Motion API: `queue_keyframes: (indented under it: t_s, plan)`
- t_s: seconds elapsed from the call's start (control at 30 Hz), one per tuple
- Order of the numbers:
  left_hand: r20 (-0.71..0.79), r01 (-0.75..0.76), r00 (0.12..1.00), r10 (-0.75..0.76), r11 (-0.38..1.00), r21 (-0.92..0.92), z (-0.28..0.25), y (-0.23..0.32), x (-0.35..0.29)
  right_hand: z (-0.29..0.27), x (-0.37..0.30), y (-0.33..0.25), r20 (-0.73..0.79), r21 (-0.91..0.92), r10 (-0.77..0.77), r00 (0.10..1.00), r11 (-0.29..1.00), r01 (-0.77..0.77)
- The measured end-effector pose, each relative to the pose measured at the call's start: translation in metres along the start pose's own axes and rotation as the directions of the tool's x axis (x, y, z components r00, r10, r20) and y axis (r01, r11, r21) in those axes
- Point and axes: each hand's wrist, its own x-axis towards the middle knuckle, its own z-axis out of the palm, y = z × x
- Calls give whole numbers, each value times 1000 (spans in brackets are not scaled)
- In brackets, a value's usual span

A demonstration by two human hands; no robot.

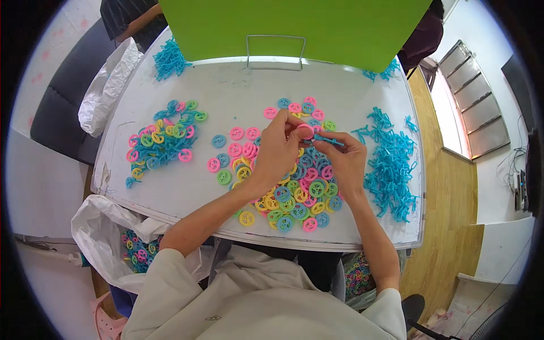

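Note:
My left hand (276, 148) pinches a small pink plastic wheel (306, 131) between thumb and fingers. Close beside it, my right hand (347, 158) grips a thin blue plastic stick piece (330, 140), its end at the wheel. Whether the stick sits inside the wheel or only touches it, I cannot tell. Under and around both hands spreads a heap of loose wheels (299, 195) in pink, yellow, green and blue. To the right of my right hand lies a long pile of loose blue stick pieces (394, 175).
On the left of the white table (187, 207) is a pile of wheels joined to blue sticks (164, 141). A green panel (294, 28) stands at the far edge. More blue pieces (170, 59) lie far left. A white sack (96, 226) of coloured parts hangs open below left. Other people sit beyond.

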Motion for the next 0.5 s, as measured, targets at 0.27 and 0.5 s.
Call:
queue_keyframes:
  t_s: [0.27,0.5]
  plan:
    - [57,350,937,-345,917,-191,-6,9,2,-2,-4,8,137,-230,-385,913,884,408]
    - [-2,-43,999,44,993,111,4,8,-8,-1,0,-3,-4,-13,-172,985,985,172]
